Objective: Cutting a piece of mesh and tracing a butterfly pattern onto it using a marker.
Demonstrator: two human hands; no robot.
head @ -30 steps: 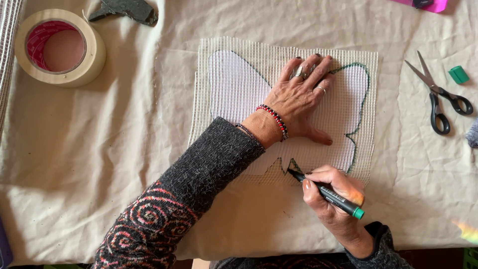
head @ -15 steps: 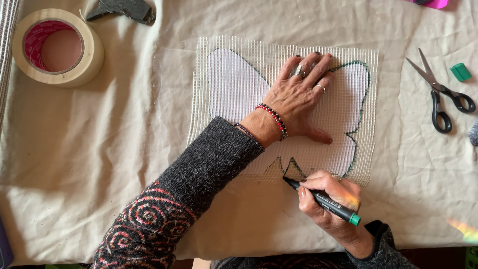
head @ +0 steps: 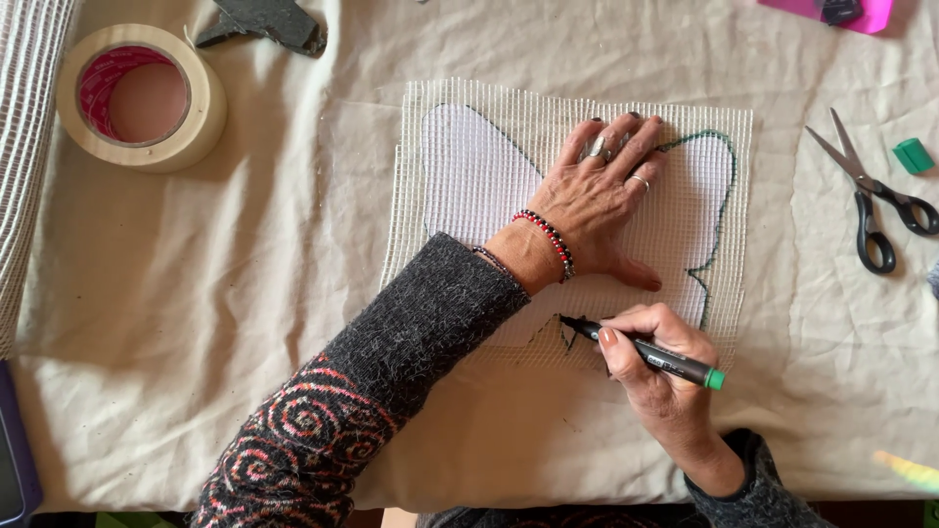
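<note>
White mesh sheet [head: 489, 176] lies flat on the cloth [head: 245, 342], centre. Left hand [head: 597, 200] spread flat on it. Right hand [head: 660, 362] just below, pinching marker [head: 646, 352]; long axis runs lower-right to upper-left, tip at mesh's bottom edge.

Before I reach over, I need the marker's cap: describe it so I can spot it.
Start from the mesh sheet mid-table and look right, past the black-handled scissors. The cap lies beside them on the cloth, small, blocky and the only bright green loose piece there.
</note>
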